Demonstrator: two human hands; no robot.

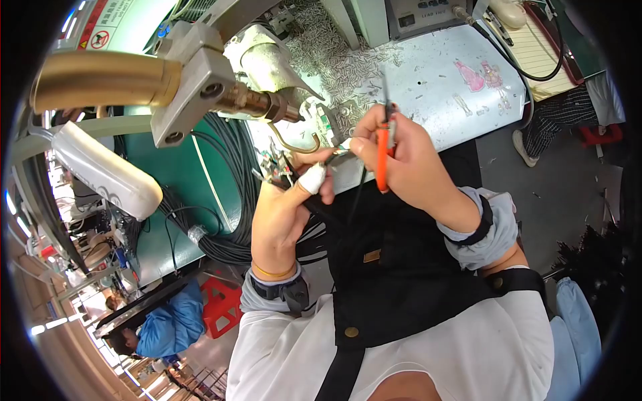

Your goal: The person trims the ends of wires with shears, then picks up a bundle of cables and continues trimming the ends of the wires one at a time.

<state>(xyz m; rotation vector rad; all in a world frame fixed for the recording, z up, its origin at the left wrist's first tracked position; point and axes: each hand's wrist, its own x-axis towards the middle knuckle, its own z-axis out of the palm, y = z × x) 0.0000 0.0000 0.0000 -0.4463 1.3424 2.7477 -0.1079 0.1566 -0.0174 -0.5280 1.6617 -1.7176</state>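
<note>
My left hand (284, 214), its thumb wrapped in white tape or a finger cot, is closed round the end of a black cable (359, 194). Small connectors with coloured wires (277, 167) bunch up beside that hand. With thumb and forefinger, my right hand (408, 157) pinches the thin wires at the cable end, in front of the machine. The same hand keeps a pair of orange-handled cutters (382, 157) in its palm, narrow tip pointing away from me. My fingers hide the exact wire ends.
A metal machine head with a brass-coloured cylinder (107, 80) and hooked tube (297, 146) overhangs the left side. Many small metal pieces (341, 73) litter the worktop (435, 113). Coiled black cables (234, 227) lie at left, near a white lamp (107, 170). Other people sit nearby.
</note>
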